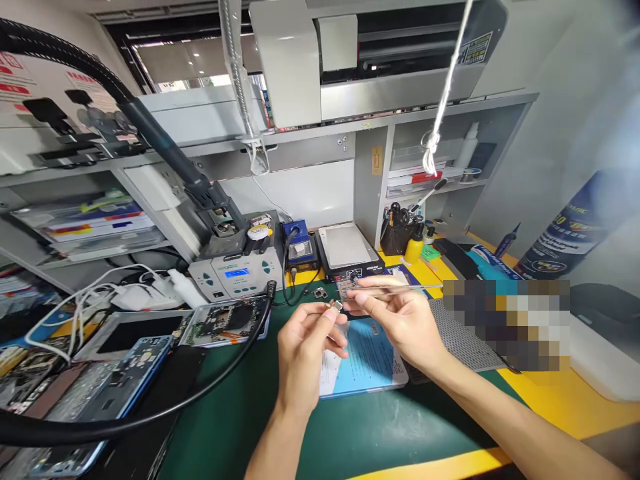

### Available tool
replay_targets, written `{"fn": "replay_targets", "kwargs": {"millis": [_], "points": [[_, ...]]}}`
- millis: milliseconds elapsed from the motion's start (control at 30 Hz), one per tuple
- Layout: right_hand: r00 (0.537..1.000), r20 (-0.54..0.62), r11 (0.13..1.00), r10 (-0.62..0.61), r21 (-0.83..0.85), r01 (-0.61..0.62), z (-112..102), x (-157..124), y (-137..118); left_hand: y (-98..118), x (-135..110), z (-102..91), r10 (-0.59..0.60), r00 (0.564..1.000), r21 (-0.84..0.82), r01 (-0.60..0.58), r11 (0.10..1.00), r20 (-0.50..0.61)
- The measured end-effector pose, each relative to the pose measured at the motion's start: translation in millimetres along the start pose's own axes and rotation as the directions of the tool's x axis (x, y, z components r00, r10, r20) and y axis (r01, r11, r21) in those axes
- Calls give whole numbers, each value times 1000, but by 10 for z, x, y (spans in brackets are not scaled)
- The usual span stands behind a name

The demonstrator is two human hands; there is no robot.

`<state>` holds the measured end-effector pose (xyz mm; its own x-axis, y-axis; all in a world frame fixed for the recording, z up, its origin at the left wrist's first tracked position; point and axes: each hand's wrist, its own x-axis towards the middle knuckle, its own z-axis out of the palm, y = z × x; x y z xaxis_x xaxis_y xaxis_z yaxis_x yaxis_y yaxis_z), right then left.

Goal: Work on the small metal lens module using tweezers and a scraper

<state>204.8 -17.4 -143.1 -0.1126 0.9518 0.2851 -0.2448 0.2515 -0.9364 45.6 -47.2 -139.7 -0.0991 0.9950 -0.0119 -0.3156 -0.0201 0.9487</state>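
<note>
Over the green mat, my left hand [303, 340] pinches a small silvery metal part [338, 305] between thumb and fingertips. Close by on the right, my right hand [407, 323] is closed around slim metal tweezers [420, 288], which lie nearly level and stick out past the hand to the right. The fingertips of both hands are only a short way apart. Below them lies a flat blue-and-white panel [373, 357] with small print, partly covered by the hands. Behind the left fingertips, a few small metal pieces [320, 293] rest on the mat.
A grey hot-air station [237, 273] stands at the back, beside a blue soldering unit [301, 250] and a hot plate [349, 247]. A black hose [220, 383] arcs across the left. Opened phones [130, 380] lie left. A yellow bottle [414, 247] and large spray can [563, 230] stand right.
</note>
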Motion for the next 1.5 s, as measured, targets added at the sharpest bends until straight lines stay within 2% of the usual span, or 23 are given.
{"fn": "replay_targets", "kwargs": {"millis": [233, 367, 567, 933, 1267, 1500], "points": [[989, 5, 957, -147, -252, 144, -18, -45, 161, -68, -8, 0, 51, 998, 23, -52, 998, 36], [984, 44, 925, -173, -336, 178, -13, -63, 178, -84, -11, 16, 73, 996, 27, -74, 997, 53], [981, 82, 898, -174, -396, 192, -5, -59, 137, -79, -34, 30, 66, 994, 11, -67, 998, 91], [971, 128, 864, -203, -444, 239, -10, -49, 100, -75, -31, 49, 77, 992, 59, -83, 995, 97], [936, 146, 797, -320, -493, 349, -20, -72, 108, -122, -81, 26, 255, 967, 187, -251, 950, 6], [922, 216, 767, -321, -512, 387, -35, -116, 74, -216, -76, -12, 428, 904, 309, -410, 858, 9]]}}
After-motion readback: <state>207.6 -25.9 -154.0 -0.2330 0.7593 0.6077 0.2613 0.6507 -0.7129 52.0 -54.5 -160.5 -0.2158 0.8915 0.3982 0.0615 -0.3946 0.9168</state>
